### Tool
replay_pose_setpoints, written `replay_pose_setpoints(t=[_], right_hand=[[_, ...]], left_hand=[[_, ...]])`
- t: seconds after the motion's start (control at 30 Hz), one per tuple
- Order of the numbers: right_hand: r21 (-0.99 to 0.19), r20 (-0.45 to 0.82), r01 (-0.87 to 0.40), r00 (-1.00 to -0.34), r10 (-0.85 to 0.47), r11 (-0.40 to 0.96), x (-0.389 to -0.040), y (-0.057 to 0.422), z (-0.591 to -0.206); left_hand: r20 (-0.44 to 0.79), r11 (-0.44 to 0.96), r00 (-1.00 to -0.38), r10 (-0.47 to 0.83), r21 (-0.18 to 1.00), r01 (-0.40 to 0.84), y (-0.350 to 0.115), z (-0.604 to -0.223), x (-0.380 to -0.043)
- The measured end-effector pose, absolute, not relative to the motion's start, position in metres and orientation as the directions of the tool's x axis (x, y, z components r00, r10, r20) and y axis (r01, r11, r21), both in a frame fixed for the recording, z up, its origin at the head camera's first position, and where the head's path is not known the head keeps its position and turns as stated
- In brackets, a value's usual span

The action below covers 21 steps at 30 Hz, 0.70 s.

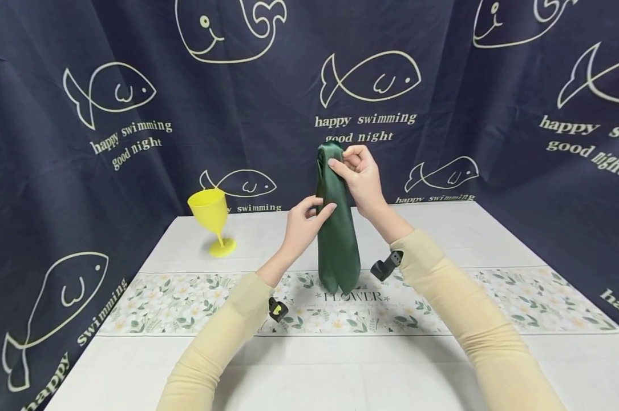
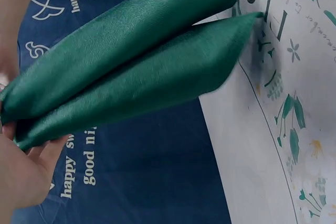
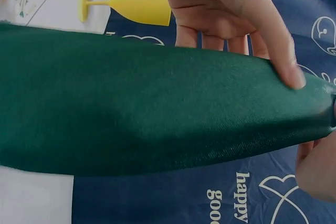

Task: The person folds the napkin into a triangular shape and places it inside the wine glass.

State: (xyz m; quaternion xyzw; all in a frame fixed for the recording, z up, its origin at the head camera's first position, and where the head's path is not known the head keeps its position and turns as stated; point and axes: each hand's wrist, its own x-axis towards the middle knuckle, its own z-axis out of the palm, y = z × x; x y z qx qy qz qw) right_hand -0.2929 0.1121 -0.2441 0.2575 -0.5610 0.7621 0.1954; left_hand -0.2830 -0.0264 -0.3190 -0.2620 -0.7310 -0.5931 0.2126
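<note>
A long folded piece of green satin cloth (image 1: 339, 245) hangs upright over the table, narrow at the top and splitting into two rounded lobes at its lower end. My right hand (image 1: 363, 181) pinches it near the top, thumb in front. Lower down, my left hand (image 1: 300, 227) holds the cloth's left edge, with the thumb across the front and the fingers behind. In the left wrist view the two lobes of the cloth (image 2: 131, 51) lie side by side. The right wrist view shows the left thumb pressing on the cloth's smooth face (image 3: 157, 108).
A yellow goblet (image 1: 208, 212) stands at the back left of the white table (image 1: 340, 371). A flower-printed band (image 1: 186, 302) crosses the tabletop. Behind and at the sides hangs a dark blue curtain (image 1: 268, 125) with fish drawings and lettering.
</note>
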Motion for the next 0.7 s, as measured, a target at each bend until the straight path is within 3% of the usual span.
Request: replay_pose_setpoints(t=[0.23,0.7], right_hand=[[-0.766,0.597,-0.573,-0.802,0.009,-0.293,-0.2946,0.1108,-0.2449],[-0.787,0.571,-0.547,-0.821,0.001,-0.285,-0.2916,0.1101,-0.2418]], left_hand=[[0.598,0.134,-0.791,0.129,0.780,0.611,-0.0259,-0.3187,-0.2836],[0.573,0.201,-0.770,0.281,0.749,0.631,-0.0237,-0.3169,-0.2830]])
